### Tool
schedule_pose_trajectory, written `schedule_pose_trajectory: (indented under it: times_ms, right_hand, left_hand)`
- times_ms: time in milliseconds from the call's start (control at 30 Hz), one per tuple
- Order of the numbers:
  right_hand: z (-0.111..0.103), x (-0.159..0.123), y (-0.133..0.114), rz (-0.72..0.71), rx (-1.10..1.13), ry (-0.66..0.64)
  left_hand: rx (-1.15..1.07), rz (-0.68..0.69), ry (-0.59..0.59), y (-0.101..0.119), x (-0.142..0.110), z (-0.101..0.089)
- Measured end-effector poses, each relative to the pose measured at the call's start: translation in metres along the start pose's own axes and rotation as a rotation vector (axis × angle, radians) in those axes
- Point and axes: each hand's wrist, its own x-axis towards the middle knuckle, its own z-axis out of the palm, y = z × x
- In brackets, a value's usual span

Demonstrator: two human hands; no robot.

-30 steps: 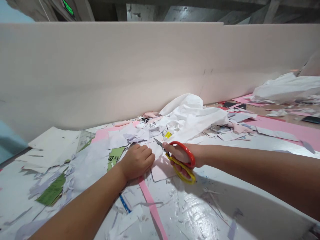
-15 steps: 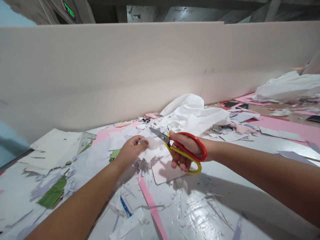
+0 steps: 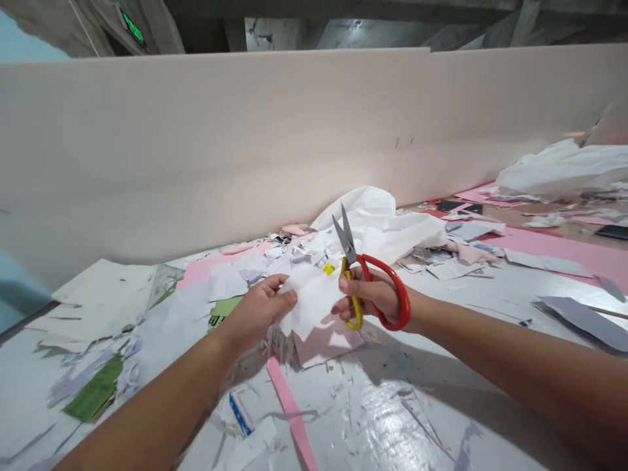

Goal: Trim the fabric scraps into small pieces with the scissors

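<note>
My left hand (image 3: 258, 311) pinches the edge of a ragged white paper piece (image 3: 311, 297), lifting it slightly off the pile. My right hand (image 3: 370, 294) grips a pair of scissors (image 3: 354, 271) with red and yellow loop handles. The steel blades point up and stand almost shut, just beyond the paper's right edge and not cutting it. A pale pink paper sheet (image 3: 328, 345) lies beneath the white piece, partly hidden by it.
Paper scraps litter the white table (image 3: 373, 405), with a pink strip (image 3: 289, 412) near the front. Crumpled white sheeting (image 3: 377, 222) lies against a tall beige board (image 3: 235, 144). A pink sheet (image 3: 554, 252) and more scraps spread to the right.
My right hand has turned the scissors blades upward and drawn them off the paper. My left hand has lifted the white paper piece slightly.
</note>
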Motion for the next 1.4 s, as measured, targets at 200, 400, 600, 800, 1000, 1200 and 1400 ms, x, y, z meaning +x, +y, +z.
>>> schedule_pose_trajectory:
  times_ms: [200, 400, 600, 800, 1000, 1200, 1400]
  right_hand:
    - [0.006, 0.004, 0.009, 0.008, -0.034, 0.099]
    - [0.002, 0.004, 0.013, -0.052, -0.103, 0.08]
    - [-0.012, -0.005, 0.004, -0.215, -0.478, 0.131]
    - [-0.022, -0.012, -0.012, -0.206, -0.681, 0.148]
    - [-0.033, -0.008, -0.012, -0.216, -0.61, 0.008]
    - [-0.036, -0.011, -0.013, -0.11, -0.747, -0.068]
    - [-0.033, -0.023, -0.025, 0.014, -0.995, -0.076]
  left_hand:
    - [0.047, -0.064, -0.075, -0.011, -0.007, 0.013]
    - [-0.007, -0.13, -0.153, -0.013, -0.014, 0.021]
    - [0.011, 0.039, 0.149, -0.012, -0.006, 0.015]
    - [-0.045, 0.245, 0.229, 0.007, 0.001, -0.006]
    - [0.039, 0.381, 0.282, 0.02, -0.001, -0.015]
    - [0.121, 0.437, 0.428, 0.02, 0.002, -0.023]
    - [0.14, 0.484, 0.45, 0.018, 0.007, -0.029]
